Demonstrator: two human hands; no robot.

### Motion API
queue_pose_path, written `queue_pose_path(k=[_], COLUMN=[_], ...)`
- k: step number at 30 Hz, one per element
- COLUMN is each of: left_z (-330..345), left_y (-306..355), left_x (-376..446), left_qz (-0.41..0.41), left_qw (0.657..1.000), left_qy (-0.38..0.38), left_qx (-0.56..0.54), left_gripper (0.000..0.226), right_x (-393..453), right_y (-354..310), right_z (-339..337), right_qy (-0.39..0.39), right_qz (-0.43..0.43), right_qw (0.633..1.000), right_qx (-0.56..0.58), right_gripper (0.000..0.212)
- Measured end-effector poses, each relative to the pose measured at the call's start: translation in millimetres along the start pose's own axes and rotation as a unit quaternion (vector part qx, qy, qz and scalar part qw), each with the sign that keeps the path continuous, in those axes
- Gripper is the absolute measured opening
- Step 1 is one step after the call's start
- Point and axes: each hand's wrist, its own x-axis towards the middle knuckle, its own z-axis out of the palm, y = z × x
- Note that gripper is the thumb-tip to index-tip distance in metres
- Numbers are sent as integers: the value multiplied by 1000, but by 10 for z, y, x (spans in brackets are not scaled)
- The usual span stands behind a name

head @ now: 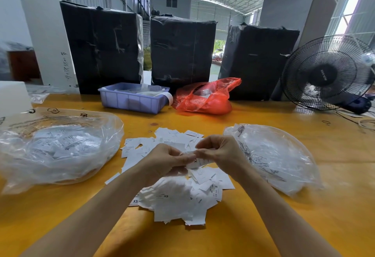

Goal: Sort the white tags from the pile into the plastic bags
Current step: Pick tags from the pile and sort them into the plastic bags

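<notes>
My left hand (168, 160) and right hand (218, 151) both pinch a small bunch of white tags (197, 161) above the pile (174, 198), between the two clear plastic bags (58, 151). They look thin, light and slippery, so I'd fan them by their edges
</notes>
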Motion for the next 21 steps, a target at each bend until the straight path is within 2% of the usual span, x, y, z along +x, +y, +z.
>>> queue_pose_path(k=[3,6,9,12,15,17,21], left_z=[39,54,62,83,89,89,104], left_y=[21,29,24,9,6,7,-11], left_x=[-1,7,-5,0,27,32,7], left_qz=[-9,-20,-26,-19,2,10,3], left_qw=[999,997,996,994,990,990,993], left_qy=[1,14,28,57,98,107,94], left_qx=[-43,-69,-81,-89,-102,-94,-67], left_gripper=[38,30,24,22,23,24,24], right_x=[-5,-4,-1,6,12,14,3], right_y=[-6,-7,-11,18,49,56,72], right_z=[6,22,46,81,139,161,179], right_qy=[3,0,-4,40,85,110,80], right_qz=[-1,-6,-7,12,71,76,18], right_qw=[1000,1000,1000,999,991,986,997], right_qx=[10,16,12,-21,70,103,-6], right_gripper=[16,24,39,53,38,25,19])
